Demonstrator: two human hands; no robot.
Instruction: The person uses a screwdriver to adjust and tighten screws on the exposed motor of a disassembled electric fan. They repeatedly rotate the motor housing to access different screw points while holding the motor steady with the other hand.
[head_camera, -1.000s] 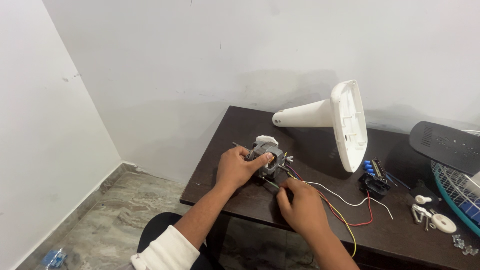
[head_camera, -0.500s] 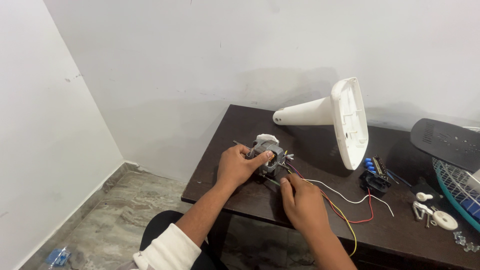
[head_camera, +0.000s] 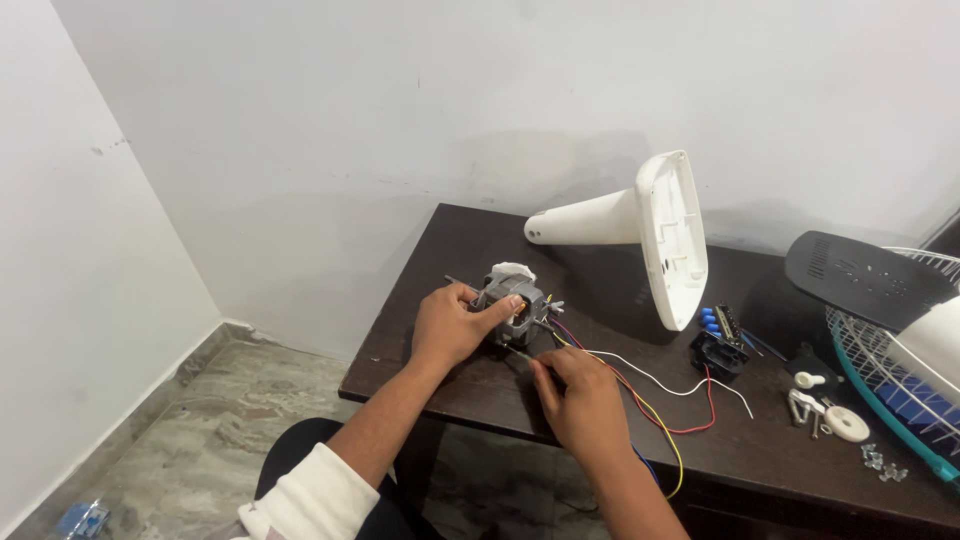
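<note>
A grey metal fan motor (head_camera: 512, 300) with a white cap at its far end sits near the left end of the dark wooden table (head_camera: 470, 385). My left hand (head_camera: 450, 325) is wrapped around the motor's left side. Just in front of the motor, my right hand (head_camera: 580, 400) pinches a thin tool or wire end whose tip touches the motor's base; which of the two it is I cannot make out. Coloured wires (head_camera: 650, 395), red, yellow, white and purple, trail from the motor to the right across the table.
A white fan stand base (head_camera: 660, 230) lies on its side behind the motor. To the right are a black switch block with blue buttons (head_camera: 718, 340), white plastic knobs and screws (head_camera: 825, 410), a dark cover (head_camera: 865, 275) and a fan grille (head_camera: 900, 370). White walls stand behind and left.
My right hand has crept slightly toward the motor. The left hand keeps its hold on the motor, and the camera view has shifted a little.
</note>
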